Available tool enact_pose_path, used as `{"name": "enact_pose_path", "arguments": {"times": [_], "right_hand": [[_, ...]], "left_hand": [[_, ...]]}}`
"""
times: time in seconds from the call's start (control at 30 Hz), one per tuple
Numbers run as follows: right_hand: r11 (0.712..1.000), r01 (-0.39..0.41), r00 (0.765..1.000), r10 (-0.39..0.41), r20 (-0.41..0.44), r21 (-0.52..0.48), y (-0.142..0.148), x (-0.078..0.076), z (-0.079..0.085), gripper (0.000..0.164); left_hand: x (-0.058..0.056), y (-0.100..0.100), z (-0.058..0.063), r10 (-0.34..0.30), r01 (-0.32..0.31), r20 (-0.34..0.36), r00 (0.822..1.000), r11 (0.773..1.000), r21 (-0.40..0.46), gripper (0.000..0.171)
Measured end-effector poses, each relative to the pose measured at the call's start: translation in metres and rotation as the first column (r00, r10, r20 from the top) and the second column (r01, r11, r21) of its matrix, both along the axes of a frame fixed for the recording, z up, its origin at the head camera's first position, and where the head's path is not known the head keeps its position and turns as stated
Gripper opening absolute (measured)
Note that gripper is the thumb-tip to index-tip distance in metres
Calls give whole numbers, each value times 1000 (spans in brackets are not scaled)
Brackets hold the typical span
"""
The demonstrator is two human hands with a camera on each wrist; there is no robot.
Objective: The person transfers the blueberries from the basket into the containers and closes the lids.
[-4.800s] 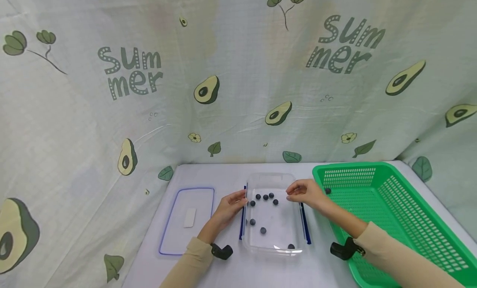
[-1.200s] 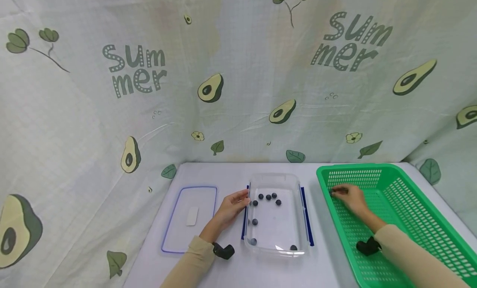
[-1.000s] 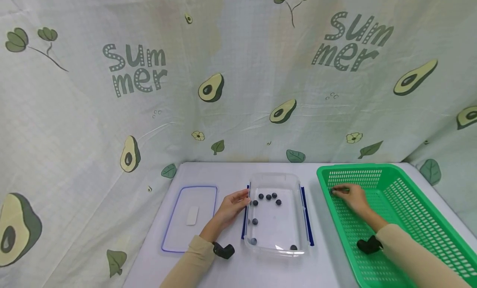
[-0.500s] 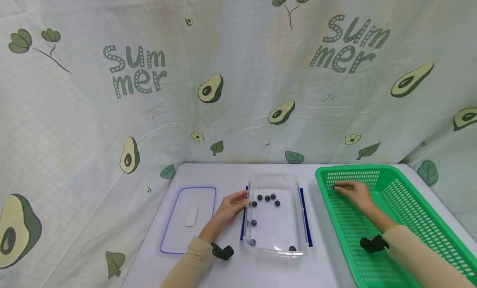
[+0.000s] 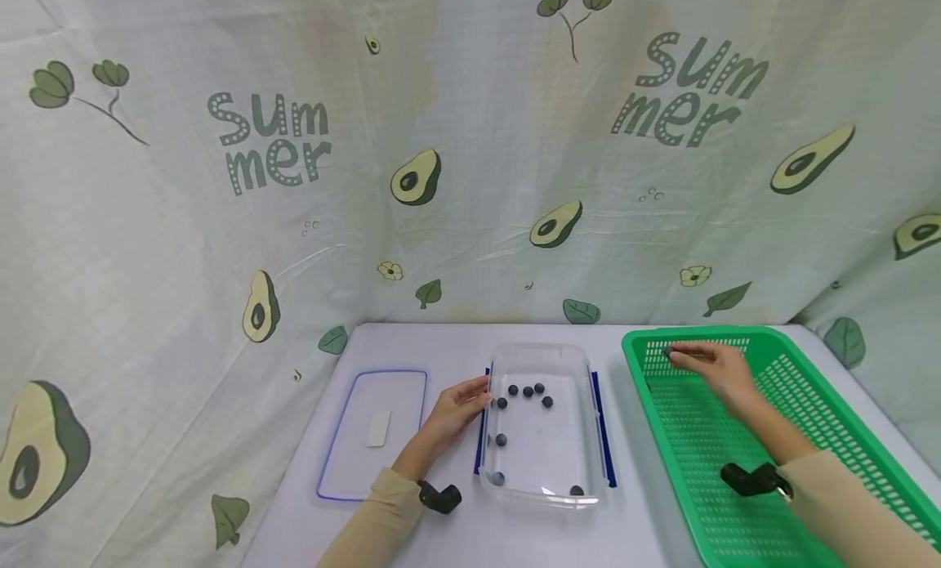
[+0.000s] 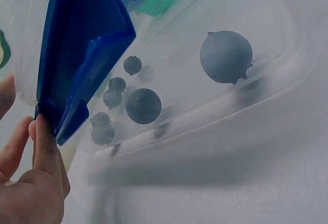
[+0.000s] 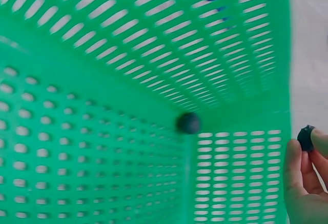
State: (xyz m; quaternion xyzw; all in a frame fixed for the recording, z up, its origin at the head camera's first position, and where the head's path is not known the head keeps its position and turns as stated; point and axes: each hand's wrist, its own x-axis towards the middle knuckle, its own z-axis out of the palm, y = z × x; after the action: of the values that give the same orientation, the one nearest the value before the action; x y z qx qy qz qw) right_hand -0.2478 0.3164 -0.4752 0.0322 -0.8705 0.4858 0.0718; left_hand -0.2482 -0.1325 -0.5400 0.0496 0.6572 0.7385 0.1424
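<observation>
My right hand (image 5: 728, 377) pinches a dark blueberry (image 5: 667, 351) between thumb and fingertips, raised near the far left corner of the green basket (image 5: 665, 462). The right wrist view shows that held blueberry (image 7: 306, 138) at the right edge, while another blueberry (image 7: 189, 123) lies down in the basket corner. My left hand (image 5: 450, 413) grips the left side of a clear plastic container (image 5: 540, 498), its fingers at the blue latch flap (image 6: 82, 55). Inside the container lie several blueberries (image 5: 528, 391), grouped at the far end, with others along the left side and one at the near right.
A clear lid with a blue rim (image 5: 371, 437) lies flat left of the container, a white rectangle at its middle. The container's right blue latch flap (image 5: 604, 429) hangs folded out, facing the basket. A printed curtain (image 5: 470, 143) closes off the table's far edge.
My right hand went from over the container into the basket, then rose off its left wall with a blueberry. One blueberry in the container rolled toward the near left corner. Left hand stays put.
</observation>
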Motion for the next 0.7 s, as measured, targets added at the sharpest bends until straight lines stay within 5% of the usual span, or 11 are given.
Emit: {"name": "enact_pose_path", "arguments": {"times": [0.7], "right_hand": [[991, -109, 993, 112, 31, -73, -26, 10, 45, 47]], "left_hand": [[-3, 1, 2, -10, 10, -18, 1000, 1000, -7, 53]]}}
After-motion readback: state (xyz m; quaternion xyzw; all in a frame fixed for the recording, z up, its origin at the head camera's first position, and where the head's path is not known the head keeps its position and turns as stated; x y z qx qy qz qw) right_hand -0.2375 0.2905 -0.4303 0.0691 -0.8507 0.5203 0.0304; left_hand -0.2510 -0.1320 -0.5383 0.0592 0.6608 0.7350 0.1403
